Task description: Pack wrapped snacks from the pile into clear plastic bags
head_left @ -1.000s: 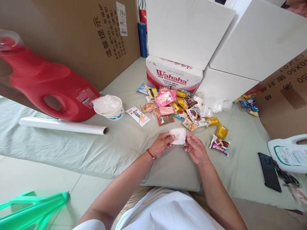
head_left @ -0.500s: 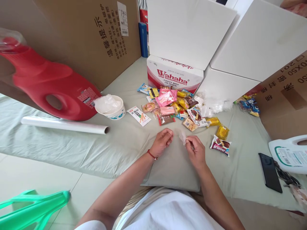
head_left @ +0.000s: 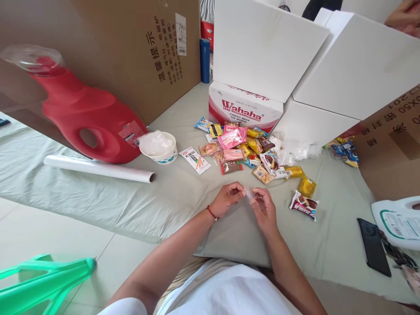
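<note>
A small piece of thin clear plastic, perhaps a bag (head_left: 248, 193), is stretched between my two hands. My left hand (head_left: 227, 199), with a red cord at its wrist, pinches one side of it. The other side is gripped by the fingertips of my right hand (head_left: 265, 211). Just beyond lies a pile of wrapped snacks (head_left: 232, 138) in pink, yellow and brown packets. A packet with a chocolate cake picture (head_left: 304, 205) rests to the right of my right hand. Crumpled clear plastic bags (head_left: 297, 148) are heaped behind the snacks.
A paper bowl (head_left: 159, 158) holding clear plastic stands left, near a plastic roll (head_left: 98, 169) and a red jug (head_left: 95, 118). A Wahaha carton (head_left: 244, 107) and white boxes (head_left: 265, 48) are behind. A phone (head_left: 374, 247) lies right; a green stool (head_left: 49, 280) stands lower left.
My left hand has moved right and taken hold of the plastic, which only my right hand held before. The whole view has shifted slightly.
</note>
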A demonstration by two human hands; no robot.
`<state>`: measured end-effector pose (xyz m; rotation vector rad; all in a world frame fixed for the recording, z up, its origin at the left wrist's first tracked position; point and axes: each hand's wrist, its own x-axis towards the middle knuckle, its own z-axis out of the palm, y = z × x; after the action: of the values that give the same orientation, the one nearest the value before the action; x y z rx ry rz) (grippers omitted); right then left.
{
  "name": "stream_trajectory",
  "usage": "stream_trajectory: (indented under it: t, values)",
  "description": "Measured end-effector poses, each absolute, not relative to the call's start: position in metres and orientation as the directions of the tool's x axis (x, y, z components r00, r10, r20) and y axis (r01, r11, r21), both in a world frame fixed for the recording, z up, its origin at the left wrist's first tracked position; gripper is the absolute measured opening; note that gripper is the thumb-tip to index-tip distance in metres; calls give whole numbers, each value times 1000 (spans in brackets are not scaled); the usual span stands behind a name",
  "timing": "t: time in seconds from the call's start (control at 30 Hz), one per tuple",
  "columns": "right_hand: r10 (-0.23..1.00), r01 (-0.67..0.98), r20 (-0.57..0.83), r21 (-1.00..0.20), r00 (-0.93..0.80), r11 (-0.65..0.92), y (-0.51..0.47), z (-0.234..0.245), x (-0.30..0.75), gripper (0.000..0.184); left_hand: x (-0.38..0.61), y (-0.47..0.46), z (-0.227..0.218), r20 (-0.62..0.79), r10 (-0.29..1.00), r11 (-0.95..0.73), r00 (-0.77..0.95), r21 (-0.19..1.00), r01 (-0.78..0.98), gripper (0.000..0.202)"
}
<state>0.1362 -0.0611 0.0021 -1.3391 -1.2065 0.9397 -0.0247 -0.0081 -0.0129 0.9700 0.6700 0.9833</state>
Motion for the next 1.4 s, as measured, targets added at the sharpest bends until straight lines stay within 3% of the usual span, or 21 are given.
stream_trajectory:
  t: [0.13, 0.3, 0.53, 0.67, 0.77, 0.97, 1.17, 1.4]
  values:
    - [990, 75, -15, -997, 139, -25, -56, 4, 137, 23, -22, -8, -13, 93, 901, 54, 424, 945, -322, 34]
    - [969, -147, -110, -986, 222, -78, -49, -2, 138, 30, -22, -7, -13, 91, 911, 43, 401, 949, -312, 31]
    - [957, -345, -102, -938, 273, -2, -48, 5, 147, 27, -24, -4, -10, -112, 893, 344, 437, 796, -498, 28]
    - [926, -564, -232, -825, 299, -25, -47, 3, 158, 27, -26, 1, -9, -128, 919, 343, 374, 729, -593, 23]
    - [916, -621, -286, -782, 282, -53, -50, -2, 165, 30, -28, 4, -8, -150, 922, 360, 357, 671, -648, 24]
    - [953, -547, -287, -815, 96, -190, -58, -4, 173, 28, -29, 5, -7, -142, 917, 375, 373, 625, -685, 29]
    - [944, -443, -278, -879, 176, -176, -37, 13, 186, 30, -30, 2, -8, -117, 920, 355, 375, 657, -665, 35]
    - [923, -245, -334, -894, -192, -375, -35, 20, 169, 43, -24, 0, -15, -52, 963, 185, 265, 844, -504, 39]
